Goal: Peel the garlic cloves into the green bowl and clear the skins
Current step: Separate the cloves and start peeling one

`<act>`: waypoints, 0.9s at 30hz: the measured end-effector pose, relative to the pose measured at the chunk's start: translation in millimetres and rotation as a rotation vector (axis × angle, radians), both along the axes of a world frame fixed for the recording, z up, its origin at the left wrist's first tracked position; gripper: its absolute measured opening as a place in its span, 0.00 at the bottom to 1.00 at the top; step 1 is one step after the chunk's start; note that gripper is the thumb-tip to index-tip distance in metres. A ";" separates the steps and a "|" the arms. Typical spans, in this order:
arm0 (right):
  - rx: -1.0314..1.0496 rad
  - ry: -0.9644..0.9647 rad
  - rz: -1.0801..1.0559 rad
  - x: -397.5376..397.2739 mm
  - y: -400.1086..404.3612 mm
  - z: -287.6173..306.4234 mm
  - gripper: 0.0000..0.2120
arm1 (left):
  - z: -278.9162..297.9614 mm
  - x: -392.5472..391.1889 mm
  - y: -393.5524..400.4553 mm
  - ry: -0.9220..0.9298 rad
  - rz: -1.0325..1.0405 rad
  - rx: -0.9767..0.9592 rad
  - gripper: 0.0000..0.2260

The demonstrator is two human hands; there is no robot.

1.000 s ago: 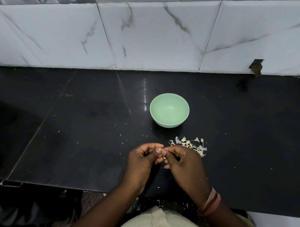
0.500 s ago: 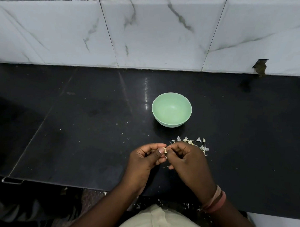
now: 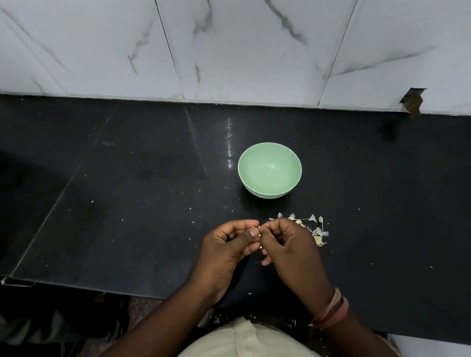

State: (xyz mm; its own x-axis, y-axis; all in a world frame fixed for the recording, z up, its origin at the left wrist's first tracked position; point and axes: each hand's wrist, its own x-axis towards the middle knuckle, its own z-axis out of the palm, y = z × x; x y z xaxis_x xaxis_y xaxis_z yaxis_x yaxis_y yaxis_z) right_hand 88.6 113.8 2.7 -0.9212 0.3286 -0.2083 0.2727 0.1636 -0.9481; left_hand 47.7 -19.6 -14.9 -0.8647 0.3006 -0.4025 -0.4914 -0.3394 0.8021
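The green bowl [image 3: 269,170] stands upright on the black counter [image 3: 121,201], with nothing visible inside it. Just in front of it my left hand [image 3: 228,247] and my right hand [image 3: 290,247] meet fingertip to fingertip. Both pinch one small garlic clove [image 3: 259,234], of which only a pale sliver shows between the thumbs. A scatter of white garlic skins [image 3: 316,232] and bits lies on the counter behind and to the right of my right hand, partly hidden by it.
A white marble-tiled wall [image 3: 233,44] closes off the back of the counter. Tiny skin flecks dot the counter. The counter's front edge [image 3: 91,286] runs just below my wrists. Pink bangles [image 3: 331,310] sit on my right wrist.
Both hands stay together on the clove with small finger shifts. My right hand now covers more of the skin pile. The view has drifted slightly.
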 end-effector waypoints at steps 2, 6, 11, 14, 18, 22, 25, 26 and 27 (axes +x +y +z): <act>0.015 -0.003 -0.016 -1.1 -0.1 -0.3 0.04 | -0.9 -0.9 -0.1 0.004 -0.002 -0.004 0.12; 0.000 -0.015 -0.031 -3.7 -0.9 -3.3 0.05 | -0.7 -2.8 1.0 -0.001 0.009 -0.017 0.10; -0.093 -0.039 -0.075 -7.1 -0.1 -3.2 0.06 | 0.1 -5.5 -0.2 -0.047 0.013 0.027 0.11; -0.091 -0.042 -0.080 -7.9 0.1 -3.5 0.06 | -0.6 -6.1 -0.7 -0.066 0.015 0.039 0.11; 0.002 -0.008 -0.056 -7.6 -1.3 -4.9 0.04 | -0.6 -6.7 1.1 -0.059 0.008 0.046 0.13; 0.024 0.002 -0.043 -8.0 -1.4 -3.7 0.04 | 0.1 -7.9 4.0 -0.060 0.017 0.048 0.12; 0.017 0.001 -0.055 -8.9 0.0 -3.9 0.05 | 0.5 -8.8 3.9 -0.064 0.005 0.054 0.13; 0.017 -0.001 -0.059 -9.2 0.4 -4.1 0.05 | 0.5 -9.0 3.7 -0.066 0.001 0.056 0.13; 0.015 -0.002 -0.064 -9.6 0.6 -3.9 0.05 | 0.8 -9.5 3.4 -0.070 0.000 0.059 0.14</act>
